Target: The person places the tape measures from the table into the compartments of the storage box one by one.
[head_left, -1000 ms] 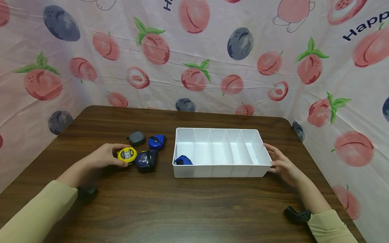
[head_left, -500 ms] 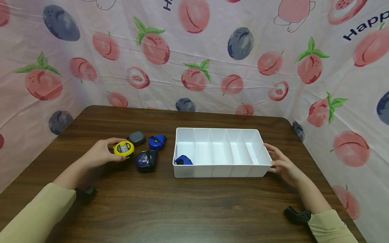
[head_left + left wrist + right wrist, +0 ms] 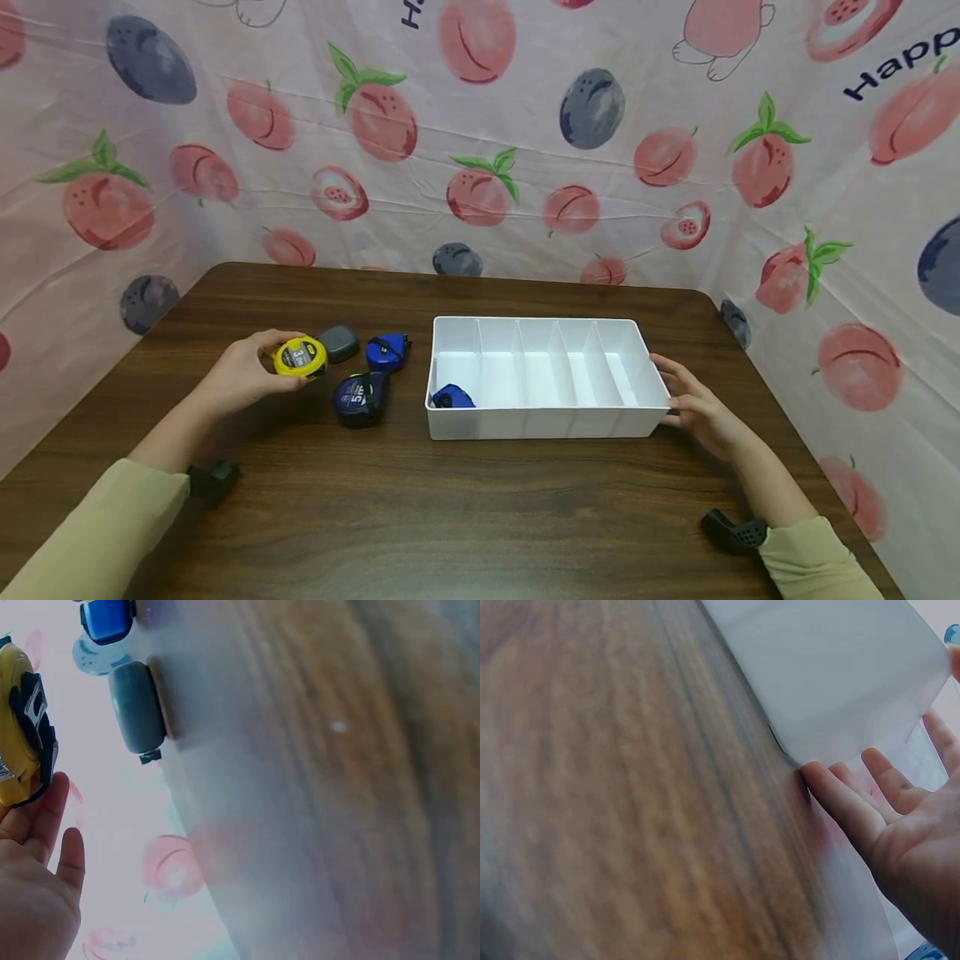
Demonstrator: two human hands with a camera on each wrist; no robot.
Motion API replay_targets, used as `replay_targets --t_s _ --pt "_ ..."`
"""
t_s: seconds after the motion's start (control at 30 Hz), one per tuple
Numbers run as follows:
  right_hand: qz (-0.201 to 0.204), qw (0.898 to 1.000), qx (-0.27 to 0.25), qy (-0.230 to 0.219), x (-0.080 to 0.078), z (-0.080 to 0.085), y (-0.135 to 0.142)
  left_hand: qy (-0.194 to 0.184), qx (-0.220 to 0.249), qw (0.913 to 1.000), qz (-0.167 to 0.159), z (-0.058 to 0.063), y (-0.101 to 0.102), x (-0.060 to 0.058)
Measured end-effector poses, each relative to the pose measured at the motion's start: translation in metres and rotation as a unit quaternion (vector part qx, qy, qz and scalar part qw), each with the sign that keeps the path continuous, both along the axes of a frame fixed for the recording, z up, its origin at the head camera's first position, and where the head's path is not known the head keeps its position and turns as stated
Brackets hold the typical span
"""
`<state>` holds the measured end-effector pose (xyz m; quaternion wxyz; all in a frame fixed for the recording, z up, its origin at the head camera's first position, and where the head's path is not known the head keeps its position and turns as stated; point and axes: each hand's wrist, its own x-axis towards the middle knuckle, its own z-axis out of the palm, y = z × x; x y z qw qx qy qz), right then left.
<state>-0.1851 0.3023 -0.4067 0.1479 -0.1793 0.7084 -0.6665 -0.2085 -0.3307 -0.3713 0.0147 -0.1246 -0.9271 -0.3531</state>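
My left hand (image 3: 243,371) pinches a yellow tape measure (image 3: 299,357) between thumb and fingers, its labelled face up. In the left wrist view this tape measure (image 3: 16,720) stands off the tabletop. Just right of it lie a dark grey tape measure (image 3: 339,343), a blue one (image 3: 387,352) and a dark navy one (image 3: 361,399) marked 5m. My right hand (image 3: 701,408) rests with extended fingers against the right end of a white divided box (image 3: 543,423). A blue tape measure (image 3: 453,396) sits in the box's leftmost compartment.
The brown wooden table (image 3: 480,517) carries everything. Its back edge meets a hanging cloth (image 3: 525,100) printed with fruit, which also closes off both sides. Several thin dividers (image 3: 564,358) split the box into narrow compartments. Each wrist wears a black camera mount (image 3: 735,533).
My left hand has drawn the yellow tape measure left and slightly away from the navy and grey ones. My right hand and the box have stayed in place.
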Motion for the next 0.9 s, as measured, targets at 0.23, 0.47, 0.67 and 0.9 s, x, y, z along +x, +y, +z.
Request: replay_targets --t_s 0.23,0.47,0.67,0.9 --pt "0.000 1.000 0.000 -0.001 0.000 -0.001 0.000 0.014 0.008 0.9998 0.011 0.005 0.002 0.003" --pt "0.001 1.000 0.000 0.000 -0.001 0.000 0.000 0.058 0.013 0.9981 0.015 0.011 0.007 0.005" --pt "0.003 1.000 -0.001 0.001 -0.001 0.001 0.000 0.083 0.006 0.9964 0.015 0.014 0.011 0.004" --pt "0.004 1.000 -0.003 -0.001 -0.001 0.001 0.000 0.127 0.006 0.9919 -0.001 0.014 0.017 0.000"
